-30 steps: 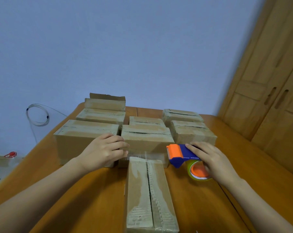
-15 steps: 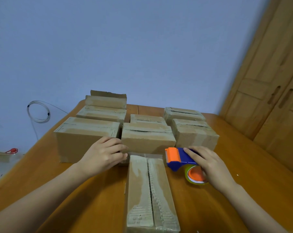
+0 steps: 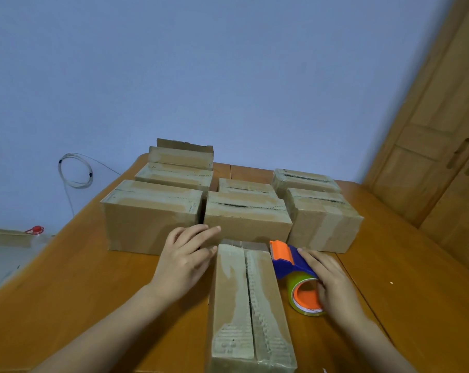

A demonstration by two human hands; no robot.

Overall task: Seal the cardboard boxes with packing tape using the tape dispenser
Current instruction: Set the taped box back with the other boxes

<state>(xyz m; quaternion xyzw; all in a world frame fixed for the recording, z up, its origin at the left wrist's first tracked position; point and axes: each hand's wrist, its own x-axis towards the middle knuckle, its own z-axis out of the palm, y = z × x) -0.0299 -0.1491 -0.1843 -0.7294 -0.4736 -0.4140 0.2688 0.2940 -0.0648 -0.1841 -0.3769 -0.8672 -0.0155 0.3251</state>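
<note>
Works on narrow cardboard box (image 3: 250,305) laid lengthwise at front centre of wooden table (image 3: 93,292), top seam running away from camera, top face scuffed and patchy. Rests left hand (image 3: 184,261) against box's far left corner, fingers straight and loose, tips pointing toward far end, grasping nothing. Wraps right hand (image 3: 333,284) over blue-and-orange tape dispenser (image 3: 289,261), fingers curled round handle and round yellowish tape roll (image 3: 304,294) with orange core. Holds dispenser's orange head just beside box's far right corner, roll low along box's right side; touching tabletop or not, cannot tell. Clear tape strip (image 3: 244,244) stretched across box's far end, from dispenser head toward left fingertips; stuck down or not, cannot tell. Just behind, other cardboard boxes (image 3: 152,214) bunched in rows at back of table, nearest middle one almost touching far end of worked box, rearmost left one with flap up. Beyond, blue wall (image 3: 228,76) with cable coil (image 3: 75,170) hanging at left, wooden doors (image 3: 443,130) at right.
</note>
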